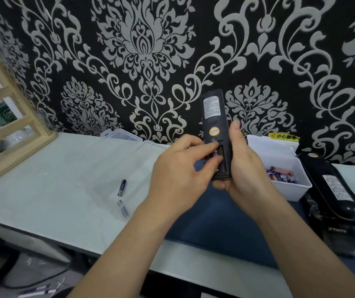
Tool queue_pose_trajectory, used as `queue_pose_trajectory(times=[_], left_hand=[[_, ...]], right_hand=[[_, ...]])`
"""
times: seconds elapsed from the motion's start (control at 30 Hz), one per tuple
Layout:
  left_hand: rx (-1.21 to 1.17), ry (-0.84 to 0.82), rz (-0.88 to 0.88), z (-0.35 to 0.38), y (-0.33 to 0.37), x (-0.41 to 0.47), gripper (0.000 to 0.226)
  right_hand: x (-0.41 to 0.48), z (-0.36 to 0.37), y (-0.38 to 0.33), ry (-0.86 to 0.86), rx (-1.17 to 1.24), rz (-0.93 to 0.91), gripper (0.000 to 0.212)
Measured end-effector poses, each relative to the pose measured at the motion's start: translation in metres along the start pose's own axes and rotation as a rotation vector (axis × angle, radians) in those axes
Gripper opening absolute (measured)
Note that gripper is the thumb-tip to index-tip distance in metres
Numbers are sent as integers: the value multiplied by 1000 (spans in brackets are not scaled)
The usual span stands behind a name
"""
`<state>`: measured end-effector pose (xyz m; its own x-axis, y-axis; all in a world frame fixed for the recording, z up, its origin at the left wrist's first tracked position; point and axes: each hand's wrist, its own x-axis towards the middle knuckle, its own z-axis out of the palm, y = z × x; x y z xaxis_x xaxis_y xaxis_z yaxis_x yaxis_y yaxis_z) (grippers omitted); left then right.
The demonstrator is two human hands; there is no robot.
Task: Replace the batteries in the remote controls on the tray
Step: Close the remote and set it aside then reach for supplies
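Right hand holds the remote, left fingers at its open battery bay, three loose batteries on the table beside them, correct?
No. The head view shows two loose batteries on the table, not three. The right hand does hold the remote, left hand at its bay.

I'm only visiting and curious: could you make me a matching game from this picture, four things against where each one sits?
Things: 1 open remote; 2 loose batteries; 3 white bin; 4 second remote.
Places: A flat on the pale table, at left; B lying label-up at far right; C gripped in the right hand; D right of that hand, batteries inside.
Pairs: 1-C; 2-A; 3-D; 4-B.
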<state>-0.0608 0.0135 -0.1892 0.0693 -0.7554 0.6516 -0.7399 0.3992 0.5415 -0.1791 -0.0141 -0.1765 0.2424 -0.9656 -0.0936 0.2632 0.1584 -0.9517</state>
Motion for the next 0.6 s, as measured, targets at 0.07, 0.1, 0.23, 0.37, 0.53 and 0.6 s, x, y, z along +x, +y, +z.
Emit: queue_pose_trajectory(times=[0.07,0.1,0.23,0.37,0.53,0.6], left_hand=[[28,-17,-14,2,-2,-4,35],[42,-28,-11,3,-2,-5,36],[173,-50,52,-2,-9,-11,34],[-24,-100,-23,-23,-12,-7,36],[281,-173,-268,-89,-37,19,16],[687,-411,-471,-104,-60,22,11]], right_hand=[[3,2,6,29,-19,-8,53],[4,3,8,44,-42,-12,56],[6,8,16,68,-75,-11,56],[5,21,14,35,56,16,41],[6,33,17,-45,156,77,51],[6,34,20,-53,145,92,51]])
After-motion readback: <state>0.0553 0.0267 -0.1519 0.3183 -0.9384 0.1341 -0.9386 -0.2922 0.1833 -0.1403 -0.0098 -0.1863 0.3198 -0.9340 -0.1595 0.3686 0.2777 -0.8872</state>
